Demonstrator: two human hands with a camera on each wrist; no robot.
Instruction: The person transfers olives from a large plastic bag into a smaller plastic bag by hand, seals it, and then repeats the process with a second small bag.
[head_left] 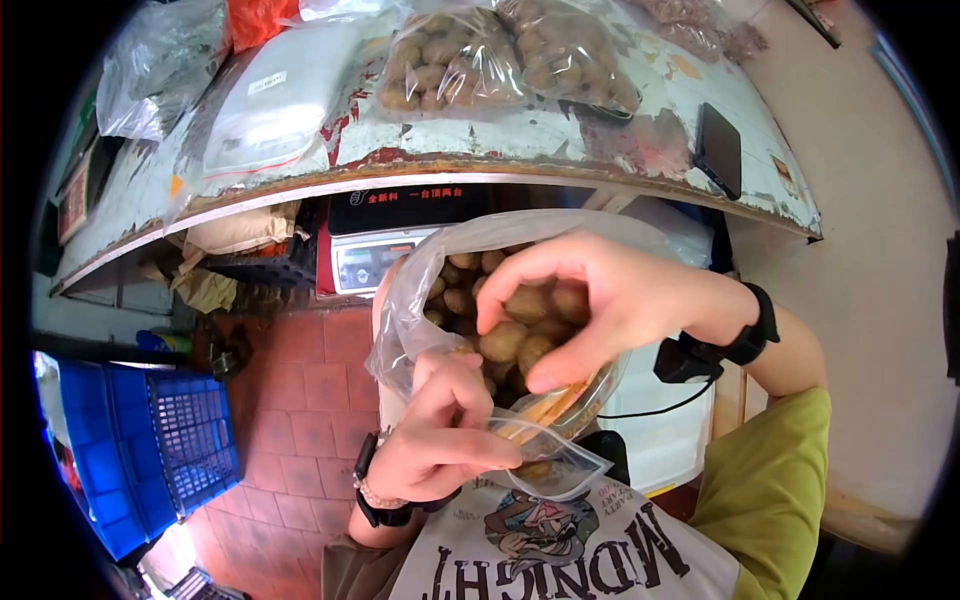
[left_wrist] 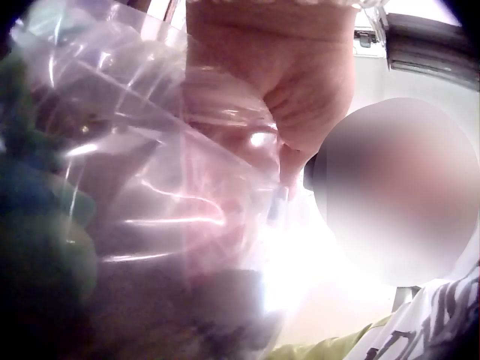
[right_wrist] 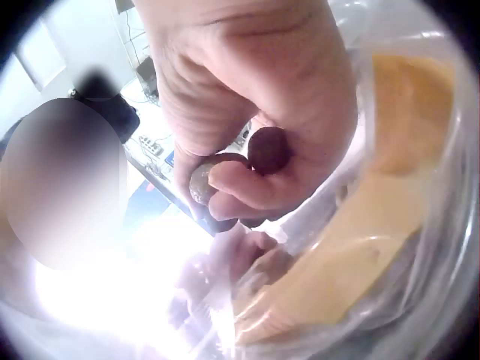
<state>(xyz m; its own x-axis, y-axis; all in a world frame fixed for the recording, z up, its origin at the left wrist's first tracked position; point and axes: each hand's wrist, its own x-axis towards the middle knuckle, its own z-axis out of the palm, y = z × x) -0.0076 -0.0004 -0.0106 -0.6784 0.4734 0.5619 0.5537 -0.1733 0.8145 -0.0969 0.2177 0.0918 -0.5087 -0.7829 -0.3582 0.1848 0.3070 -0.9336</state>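
Observation:
A large clear plastic bag [head_left: 405, 315] stands in front of the person, its mouth wide and round brown nut-like balls [head_left: 462, 300] inside. My right hand [head_left: 640, 300] reaches in over the balls, fingers and thumb curved. In the right wrist view those fingers curl round a few dark balls [right_wrist: 268, 150]. Near the bag's front rim my left hand [head_left: 435, 430] pinches the edge of a small clear zip bag [head_left: 565, 470], which has something brown low inside it. Blurred clear plastic [left_wrist: 150, 187] covers much of the left wrist view. A yellow-orange strip [right_wrist: 405, 150] lies along the large bag's inner side.
A digital scale [head_left: 380, 265] sits under the worn shelf [head_left: 420, 135]. On the shelf are two filled bags [head_left: 450, 65], flat clear bags [head_left: 275, 100] and a phone [head_left: 718, 150]. Blue crates [head_left: 140, 440] stand on the red tiled floor [head_left: 300, 400] at left.

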